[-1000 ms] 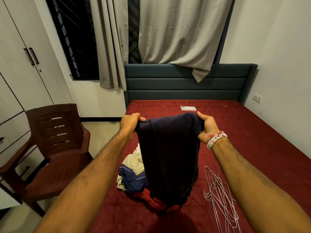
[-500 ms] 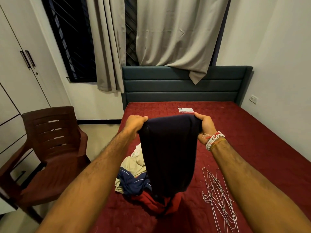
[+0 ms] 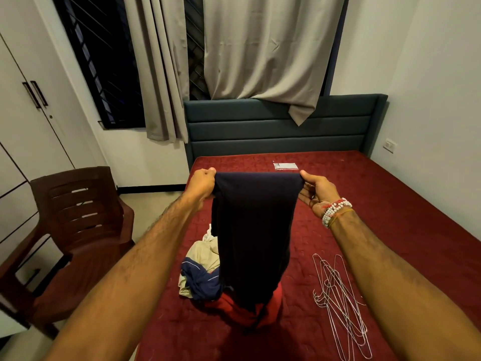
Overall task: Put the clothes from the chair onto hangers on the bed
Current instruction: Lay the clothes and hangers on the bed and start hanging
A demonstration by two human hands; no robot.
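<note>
Aloft, dark garment (image 3: 255,230) gripped by left hand (image 3: 201,185), right hand (image 3: 316,192) fingers (image 3: 305,175), screening clothes pile (image 3: 200,272), hangers (image 3: 341,303) beside

Dark navy garment (image 3: 255,230) hanging above clothes pile (image 3: 201,267), wire hangers (image 3: 341,303) on red bed (image 3: 390,204)

**One wide-angle view, worn on the head, from the near end of the bed (image 3: 364,204).**

It faces forward and down along the bed toward the headboard (image 3: 281,131) and window (image 3: 104,61). Both forearms enter from the bottom edge. The left hand (image 3: 201,185) and right hand (image 3: 316,190) are close before the lens, holding a dark garment (image 3: 255,230) at frame centre. The chair (image 3: 78,230) sits at the left edge.
</note>
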